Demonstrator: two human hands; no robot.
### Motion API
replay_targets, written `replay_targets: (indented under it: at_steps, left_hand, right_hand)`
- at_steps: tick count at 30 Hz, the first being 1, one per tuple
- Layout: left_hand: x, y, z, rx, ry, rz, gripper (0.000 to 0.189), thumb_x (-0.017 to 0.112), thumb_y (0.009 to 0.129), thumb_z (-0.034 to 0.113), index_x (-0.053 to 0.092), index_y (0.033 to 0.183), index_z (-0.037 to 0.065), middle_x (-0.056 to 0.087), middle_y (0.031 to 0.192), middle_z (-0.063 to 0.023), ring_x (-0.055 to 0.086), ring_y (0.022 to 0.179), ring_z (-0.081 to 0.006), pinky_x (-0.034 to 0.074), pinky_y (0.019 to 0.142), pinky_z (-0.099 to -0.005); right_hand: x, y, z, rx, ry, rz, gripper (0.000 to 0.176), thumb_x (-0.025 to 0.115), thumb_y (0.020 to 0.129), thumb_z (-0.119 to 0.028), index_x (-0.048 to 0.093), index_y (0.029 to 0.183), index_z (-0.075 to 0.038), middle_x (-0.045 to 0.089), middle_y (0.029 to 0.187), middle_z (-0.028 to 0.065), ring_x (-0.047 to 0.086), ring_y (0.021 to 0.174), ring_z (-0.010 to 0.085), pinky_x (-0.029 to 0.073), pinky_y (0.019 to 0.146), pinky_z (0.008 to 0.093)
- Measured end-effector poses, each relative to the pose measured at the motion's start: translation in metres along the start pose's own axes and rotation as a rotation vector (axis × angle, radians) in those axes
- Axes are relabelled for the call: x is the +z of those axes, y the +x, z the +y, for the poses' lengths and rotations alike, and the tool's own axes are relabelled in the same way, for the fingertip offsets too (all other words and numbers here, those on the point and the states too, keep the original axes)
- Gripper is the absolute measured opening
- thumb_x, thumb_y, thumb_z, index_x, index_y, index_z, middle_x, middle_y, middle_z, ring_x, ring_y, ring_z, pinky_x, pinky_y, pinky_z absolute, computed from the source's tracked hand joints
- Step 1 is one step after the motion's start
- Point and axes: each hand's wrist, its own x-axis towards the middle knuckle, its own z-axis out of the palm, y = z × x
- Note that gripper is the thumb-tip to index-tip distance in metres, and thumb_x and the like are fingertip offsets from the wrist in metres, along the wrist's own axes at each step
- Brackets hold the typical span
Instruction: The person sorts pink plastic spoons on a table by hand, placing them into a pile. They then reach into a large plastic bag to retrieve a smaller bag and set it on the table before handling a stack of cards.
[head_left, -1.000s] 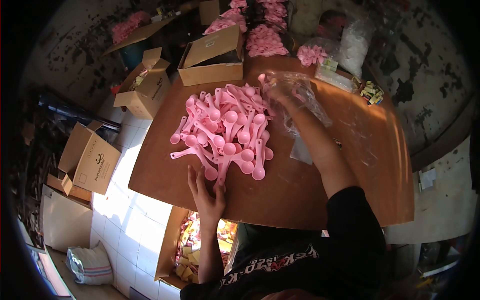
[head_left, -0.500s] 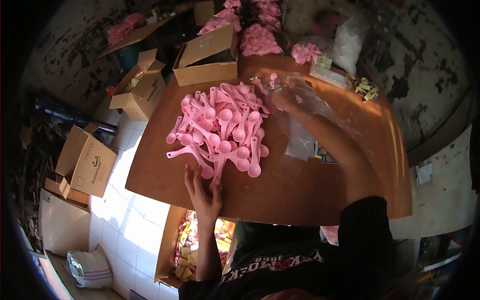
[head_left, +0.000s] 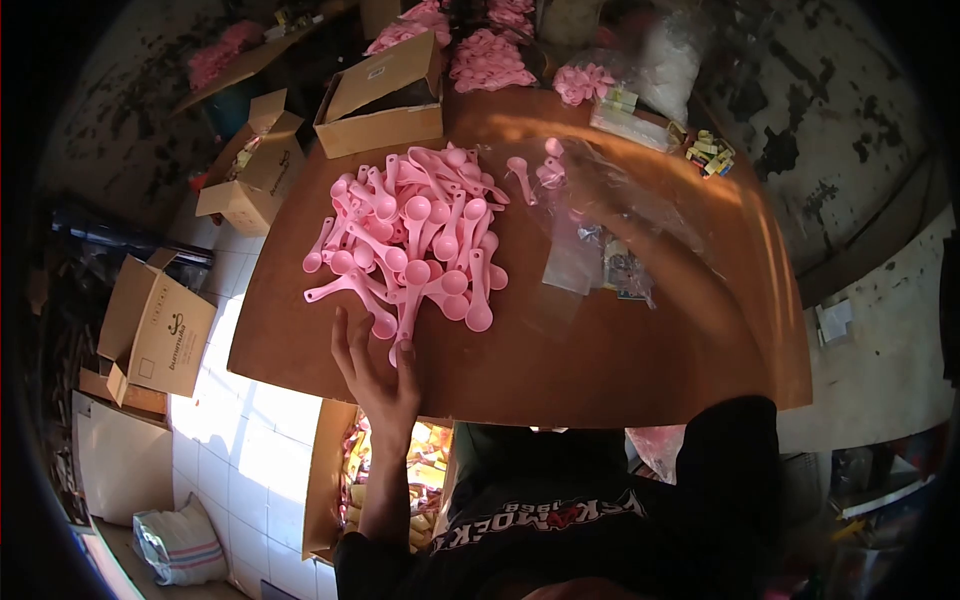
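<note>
A heap of pink plastic measuring spoons point(head_left: 415, 215) lies on the brown table. At the heap's near edge is my left hand point(head_left: 378, 378), open, its fingers apart and its thumb by the handle end of one spoon point(head_left: 413, 275). My right hand point(head_left: 590, 190) is over the clear plastic bags point(head_left: 568, 255) to the right of the heap, smeared by motion, so its grip does not show. Pink spoons point(head_left: 551, 173) are close to its fingertips. Another single spoon point(head_left: 520, 178) lies between the heap and that hand.
An opened cardboard box point(head_left: 382, 120) stands at the table's far left. Bagged pink spoons point(head_left: 490, 62) and small packets point(head_left: 710, 155) are along the back. Below the near edge, a carton point(head_left: 325, 470) holds wrapped packets. More cartons point(head_left: 160, 335) stand on the left.
The whole view has shifted, with the table now further left and up. My right hand has moved slightly toward me, uncovering spoons and a printed packet among the bags. My left hand stays by the heap.
</note>
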Motion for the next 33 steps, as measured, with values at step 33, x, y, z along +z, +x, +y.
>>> replay_targets:
  at_steps: [33]
  left_hand:
    - [0.325,0.248,-0.041,0.442,0.553,-0.996,0.06,0.065,0.077,0.02,0.047,0.135,0.017,0.054,0.135,-0.0063,0.048,0.128,-0.0246,0.029,0.106,-0.0557]
  right_hand:
    - [0.003,0.028,0.009,-0.075,-0.061,0.012,0.043,0.07,0.079,-0.027,0.052,0.112,-0.006,0.064,0.105,0.0175,0.061,0.101,0.0339,0.046,0.092,0.0417]
